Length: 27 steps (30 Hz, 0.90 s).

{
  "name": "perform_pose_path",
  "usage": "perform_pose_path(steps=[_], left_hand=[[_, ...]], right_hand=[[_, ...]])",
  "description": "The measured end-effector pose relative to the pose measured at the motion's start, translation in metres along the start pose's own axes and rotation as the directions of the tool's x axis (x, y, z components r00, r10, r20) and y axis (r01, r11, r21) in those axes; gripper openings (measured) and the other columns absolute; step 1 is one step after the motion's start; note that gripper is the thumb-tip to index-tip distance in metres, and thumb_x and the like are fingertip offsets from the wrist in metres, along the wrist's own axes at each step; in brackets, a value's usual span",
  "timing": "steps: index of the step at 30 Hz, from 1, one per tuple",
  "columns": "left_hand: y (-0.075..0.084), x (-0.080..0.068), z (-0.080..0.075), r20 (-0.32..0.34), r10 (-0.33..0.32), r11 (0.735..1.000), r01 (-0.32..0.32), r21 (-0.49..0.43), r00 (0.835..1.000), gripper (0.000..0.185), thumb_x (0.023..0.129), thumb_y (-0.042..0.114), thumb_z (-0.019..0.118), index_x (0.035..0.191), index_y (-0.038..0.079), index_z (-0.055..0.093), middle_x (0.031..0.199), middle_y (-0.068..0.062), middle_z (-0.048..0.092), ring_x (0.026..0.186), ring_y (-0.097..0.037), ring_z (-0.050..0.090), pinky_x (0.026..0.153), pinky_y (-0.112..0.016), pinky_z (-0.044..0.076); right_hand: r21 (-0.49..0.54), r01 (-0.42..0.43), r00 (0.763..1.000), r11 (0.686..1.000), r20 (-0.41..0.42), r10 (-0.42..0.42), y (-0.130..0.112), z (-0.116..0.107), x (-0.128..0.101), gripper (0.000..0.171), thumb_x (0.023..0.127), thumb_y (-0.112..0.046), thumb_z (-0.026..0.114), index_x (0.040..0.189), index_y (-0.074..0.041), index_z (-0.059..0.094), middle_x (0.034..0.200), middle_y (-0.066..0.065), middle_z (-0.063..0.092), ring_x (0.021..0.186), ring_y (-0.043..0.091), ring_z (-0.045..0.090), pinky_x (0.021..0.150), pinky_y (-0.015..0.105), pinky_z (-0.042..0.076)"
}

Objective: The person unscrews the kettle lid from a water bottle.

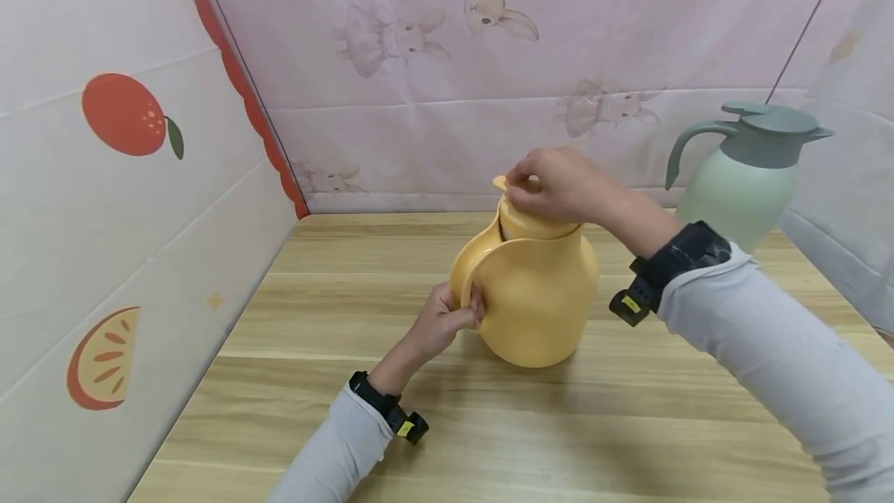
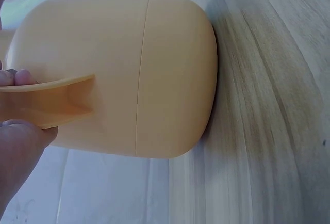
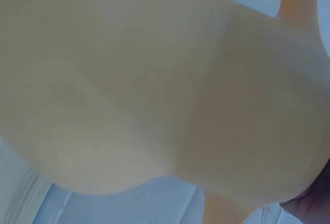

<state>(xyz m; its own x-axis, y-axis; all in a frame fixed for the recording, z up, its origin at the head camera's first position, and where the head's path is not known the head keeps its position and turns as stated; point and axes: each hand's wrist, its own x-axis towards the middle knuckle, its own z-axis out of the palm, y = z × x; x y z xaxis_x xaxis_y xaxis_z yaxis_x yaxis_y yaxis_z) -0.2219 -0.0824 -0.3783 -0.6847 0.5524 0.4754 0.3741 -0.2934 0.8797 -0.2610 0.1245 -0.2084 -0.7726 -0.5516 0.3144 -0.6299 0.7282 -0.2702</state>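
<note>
A round-bellied yellow plastic jug (image 1: 538, 293) stands upright on the pale wooden table (image 1: 628, 425), roughly at its middle. The person's left hand (image 1: 440, 324) is at the jug's left side, fingers (image 2: 13, 77) curled round the curved yellow handle (image 1: 469, 262), which seems to brace the jug against turning. The right hand (image 1: 559, 185) reaches over from the jug's right and sits on its yellow lid (image 1: 524, 216), fingers bent down round the lid's top as if gripping it from above. Behind and to the right of the jug, well apart, stands a pale green jug with a grey-green lid and handle (image 1: 747, 169), untouched, near the fabric wall.
</note>
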Motion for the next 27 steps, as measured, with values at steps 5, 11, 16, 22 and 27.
perform_pose_path(steps=[5,11,16,22,27], left_hand=[[0.001,0.001,0.001,0.002,0.01,1.0,-0.01,-0.005,1.0,0.005,0.072,-0.011,0.044,0.076,-0.009,0.042,0.066,-0.013,0.041,0.062,-0.017,0.041,0.056,-0.025,0.035],[0.0,0.002,0.001,0.008,0.023,1.0,-0.023,-0.018,1.0,0.007,0.07,-0.012,0.045,0.076,-0.01,0.041,0.066,-0.013,0.04,0.061,-0.016,0.039,0.055,-0.025,0.034],[-0.001,0.003,0.0,0.0,0.016,1.0,-0.016,-0.013,1.0,0.007,0.07,-0.009,0.046,0.076,-0.009,0.042,0.067,-0.014,0.041,0.062,-0.017,0.04,0.056,-0.025,0.034],[-0.001,0.003,-0.002,0.0,0.013,1.0,-0.013,-0.009,1.0,0.008,0.071,-0.007,0.047,0.077,-0.008,0.042,0.068,-0.011,0.042,0.064,-0.016,0.042,0.057,-0.025,0.035],[0.0,0.003,-0.002,0.006,0.012,1.0,-0.011,-0.01,1.0,0.007,0.071,-0.011,0.046,0.077,-0.009,0.042,0.068,-0.013,0.042,0.063,-0.016,0.041,0.057,-0.025,0.035]], right_hand=[[0.041,0.023,0.999,0.999,0.038,-0.024,-0.006,0.001,0.001,0.024,0.083,-0.009,0.06,0.103,0.0,0.069,0.095,0.01,0.066,0.077,0.022,0.053,0.071,0.035,0.042],[0.004,0.175,0.984,0.985,0.025,-0.175,-0.016,0.009,-0.003,0.028,0.077,-0.006,0.064,0.103,0.003,0.067,0.098,0.012,0.066,0.081,0.026,0.052,0.074,0.037,0.039],[-0.038,0.246,0.968,0.968,-0.048,-0.248,-0.017,0.015,-0.008,0.02,0.076,-0.006,0.07,0.094,0.002,0.069,0.091,0.011,0.066,0.081,0.028,0.053,0.075,0.038,0.039],[-0.041,0.357,0.914,0.933,-0.189,-0.358,-0.016,0.02,-0.018,0.014,0.075,-0.012,0.076,0.08,-0.001,0.071,0.083,0.01,0.059,0.082,0.03,0.05,0.07,0.038,0.039],[-0.056,0.47,0.823,0.881,-0.334,-0.46,-0.014,0.024,-0.028,0.011,0.069,-0.006,0.08,0.073,-0.002,0.071,0.072,0.005,0.049,0.07,0.023,0.044,0.061,0.032,0.035]])
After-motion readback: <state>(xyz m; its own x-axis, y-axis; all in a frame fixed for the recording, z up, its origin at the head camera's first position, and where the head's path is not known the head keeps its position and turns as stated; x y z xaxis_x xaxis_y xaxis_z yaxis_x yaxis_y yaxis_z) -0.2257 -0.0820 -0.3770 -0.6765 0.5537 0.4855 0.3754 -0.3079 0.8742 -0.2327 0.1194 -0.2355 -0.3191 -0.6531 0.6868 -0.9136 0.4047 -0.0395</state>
